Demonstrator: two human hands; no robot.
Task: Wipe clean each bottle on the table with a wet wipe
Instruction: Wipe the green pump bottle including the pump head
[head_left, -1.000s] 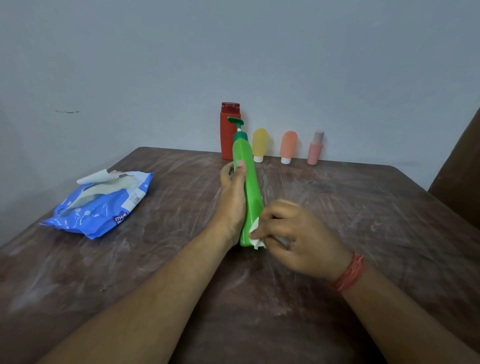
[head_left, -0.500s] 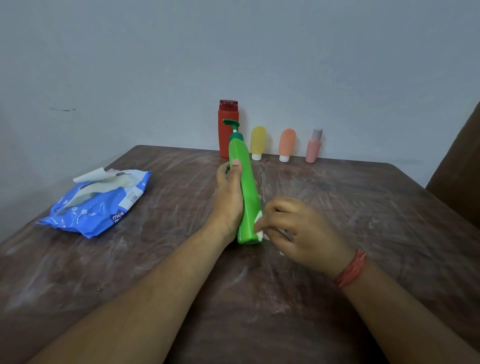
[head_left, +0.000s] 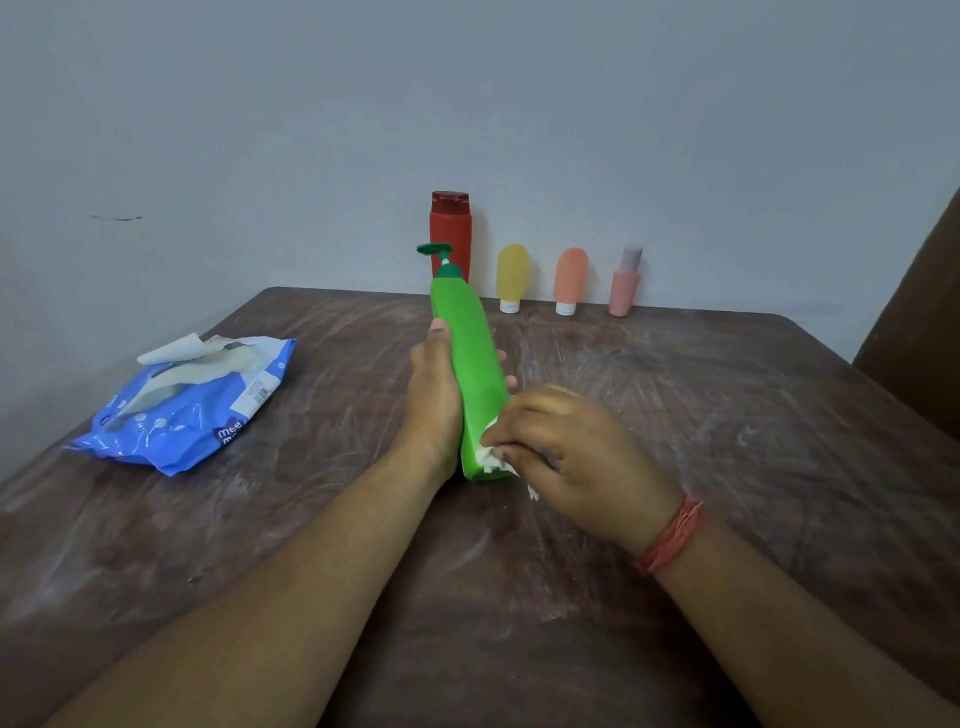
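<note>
A tall green pump bottle (head_left: 472, 364) leans away from me over the middle of the brown table (head_left: 727, 415), its base towards me. My left hand (head_left: 434, 400) grips its left side, fingertips showing past the right edge. My right hand (head_left: 566, 457) pinches a crumpled white wet wipe (head_left: 491, 457) and presses it against the bottle's lower right side near the base. Along the back edge by the wall stand a red bottle (head_left: 451, 236), a yellow tube (head_left: 512, 275), an orange tube (head_left: 570, 279) and a small pink bottle (head_left: 625, 283).
A blue wet-wipe pack (head_left: 187, 410) lies at the left of the table, its flap open with a wipe sticking out. A dark brown piece of furniture (head_left: 919, 332) stands at the right edge. The tabletop is streaked with pale smears.
My right hand with the wipe has slid back and forth along the bottle's lower part and is now near the base again. The bottle has tilted slightly in my left hand.
</note>
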